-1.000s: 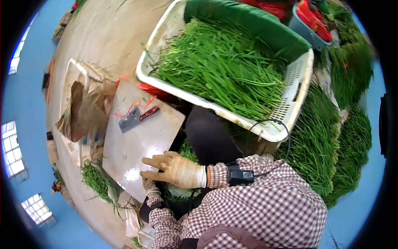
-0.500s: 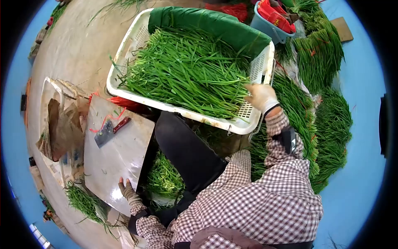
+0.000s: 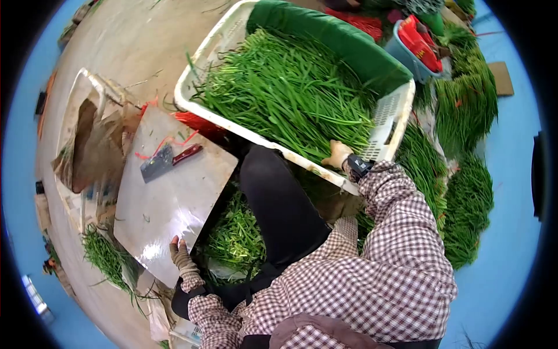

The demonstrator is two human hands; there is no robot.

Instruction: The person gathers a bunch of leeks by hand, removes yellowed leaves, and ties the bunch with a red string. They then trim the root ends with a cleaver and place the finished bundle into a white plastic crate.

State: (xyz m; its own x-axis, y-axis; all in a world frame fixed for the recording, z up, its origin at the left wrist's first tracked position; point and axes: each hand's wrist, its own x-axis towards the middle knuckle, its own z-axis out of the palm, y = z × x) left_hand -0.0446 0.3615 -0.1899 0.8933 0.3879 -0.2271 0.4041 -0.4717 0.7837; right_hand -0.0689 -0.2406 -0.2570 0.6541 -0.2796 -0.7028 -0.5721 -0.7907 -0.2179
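Observation:
A white plastic basket (image 3: pixel 256 137) with a green cloth (image 3: pixel 337 43) along its far side holds a heap of long green stalks (image 3: pixel 290 87). My right hand (image 3: pixel 337 155) is at the basket's near right corner, against the ends of the stalks; its fingers are bent and partly hidden. My left hand (image 3: pixel 181 253), in a fingerless covering, rests at the near right edge of a pale board (image 3: pixel 168 198), its fingers apart and holding nothing. On the board lies a cleaver (image 3: pixel 168 163) with a dark red handle, beside a red tie.
Bundled green stalks (image 3: pixel 465 203) are piled on the right. A blue bucket (image 3: pixel 407 52) with red items stands at the upper right. Left of the board is a white crate frame (image 3: pixel 87 75) with brown wrapping. Loose greens (image 3: pixel 238 238) lie below the board, beside my dark-clothed leg.
My right hand has moved left and down along the stalk ends to the near rim. The view has shifted, so the basket and board appear farther right. My left hand stays by the board.

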